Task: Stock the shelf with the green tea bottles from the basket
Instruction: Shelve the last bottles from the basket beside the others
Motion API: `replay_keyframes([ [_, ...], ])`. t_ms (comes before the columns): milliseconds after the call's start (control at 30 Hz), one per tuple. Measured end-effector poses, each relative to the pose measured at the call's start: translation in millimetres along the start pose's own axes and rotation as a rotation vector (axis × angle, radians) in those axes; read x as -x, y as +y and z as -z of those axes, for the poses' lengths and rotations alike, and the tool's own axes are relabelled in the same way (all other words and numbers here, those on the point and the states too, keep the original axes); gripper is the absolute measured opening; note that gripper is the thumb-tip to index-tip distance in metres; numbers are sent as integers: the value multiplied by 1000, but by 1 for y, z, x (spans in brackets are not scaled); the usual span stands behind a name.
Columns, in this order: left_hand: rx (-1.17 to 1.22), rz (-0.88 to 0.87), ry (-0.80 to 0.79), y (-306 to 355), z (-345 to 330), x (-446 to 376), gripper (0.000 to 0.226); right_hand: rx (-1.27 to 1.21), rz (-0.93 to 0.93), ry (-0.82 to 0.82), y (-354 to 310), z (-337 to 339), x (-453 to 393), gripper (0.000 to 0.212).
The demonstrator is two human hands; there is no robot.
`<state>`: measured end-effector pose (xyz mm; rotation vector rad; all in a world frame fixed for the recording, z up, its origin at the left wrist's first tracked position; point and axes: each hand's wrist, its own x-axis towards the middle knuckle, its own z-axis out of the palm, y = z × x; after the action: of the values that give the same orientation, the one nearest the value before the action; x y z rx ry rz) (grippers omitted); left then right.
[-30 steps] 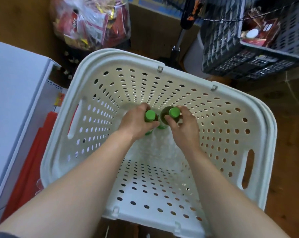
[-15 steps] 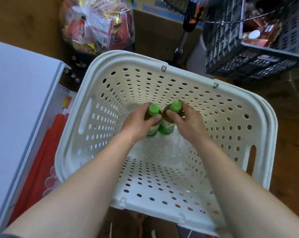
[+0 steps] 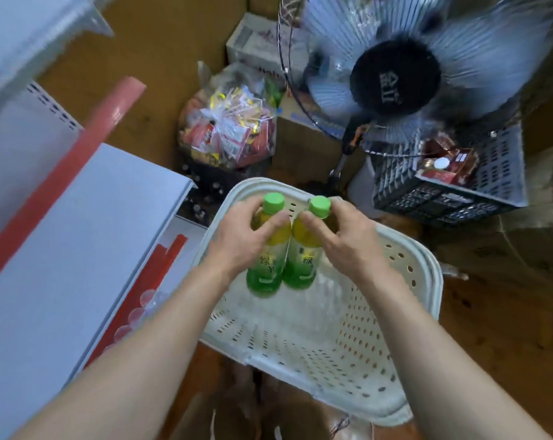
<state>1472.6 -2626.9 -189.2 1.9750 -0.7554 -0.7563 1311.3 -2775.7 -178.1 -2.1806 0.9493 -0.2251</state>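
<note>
Here, a person lifts two green tea bottles clear of a white perforated basket (image 3: pixel 405 300), one in each hand. The left hand (image 3: pixel 237 239) is wrapped around the shoulder of the left bottle (image 3: pixel 265 268); the right hand (image 3: pixel 348 239) grips the right bottle (image 3: pixel 302 265) the same way. Both bottles stand upright, touching side by side, their green caps above the basket's far rim. What shows of the basket floor looks bare, which suggests these are the last bottles, though the arms hide part of it. Neither has reached the white shelf (image 3: pixel 65 249) to the left, so the stocking of this pair remains to be done. Both forearms extend forward over the basket, wrists close together, knuckles turned upward, thumbs pressing the bottles' near sides.
</note>
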Motion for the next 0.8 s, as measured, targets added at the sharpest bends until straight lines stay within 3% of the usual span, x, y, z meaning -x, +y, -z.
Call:
replay_keyframes([
  [133, -75, -65, 112, 45, 37, 12, 56, 81, 134, 53, -57, 40, -6, 50],
  [333, -88, -133, 311, 116, 103, 37, 50, 74, 385, 109, -150, 94, -17, 43],
  [467, -134, -225, 395, 163, 157, 62, 30, 42, 532, 147, -214, 121, -16, 49],
  [800, -301, -295, 612, 242, 302, 154, 40, -155, 727, 176, -371, 134, 6, 52],
])
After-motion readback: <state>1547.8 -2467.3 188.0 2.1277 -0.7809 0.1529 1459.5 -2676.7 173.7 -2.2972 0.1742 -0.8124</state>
